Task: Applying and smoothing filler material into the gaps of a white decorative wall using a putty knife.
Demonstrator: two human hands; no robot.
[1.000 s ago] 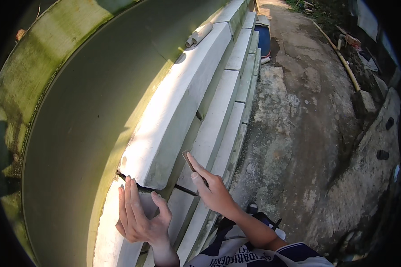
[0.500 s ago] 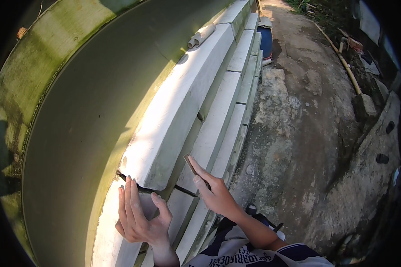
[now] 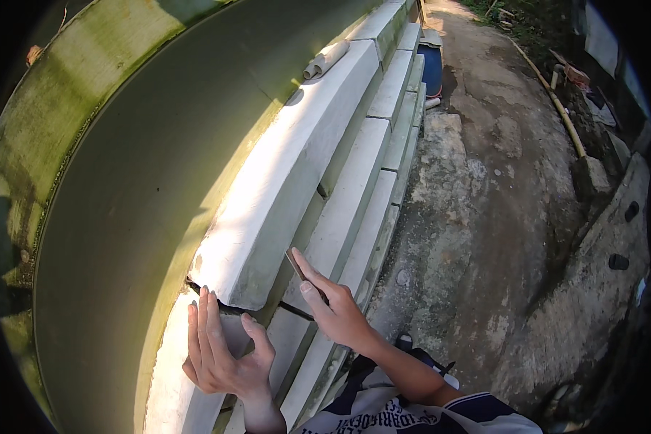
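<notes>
Stepped rows of pale blocks (image 3: 347,202) are curving up and away beside a dark grey-green surface (image 3: 137,202), with a mossy wall (image 3: 65,116) bending round its far side. Two short grey pipes (image 3: 325,61) are lying on the top row, well beyond the hands, and a blue barrel (image 3: 431,71) is standing past the end of the steps. To the right, a rough path (image 3: 484,217) is running alongside, a bamboo pole (image 3: 560,116) lying along its far edge. Right ahead of the left hand (image 3: 224,358), the blunt end of a long top block (image 3: 267,195) is blocking the way, a dark, ragged gap parting it from the nearer block (image 3: 168,376).

The left fingers are reaching straight, close together and unclenched, tips at that gap, with the thumb standing apart; they are gripping nothing visible (how hard they are pressing, I cannot tell). The right hand (image 3: 333,311) is pinching a thin, straight-edged brownish piece (image 3: 295,265) between thumb and fingers, tilted above the lower steps; whether it is touching them is unclear. The blocks are showing chalky, square-edged faces, sunlit white on top and greenish below, while the path is looking worn, gritty and patchy.
</notes>
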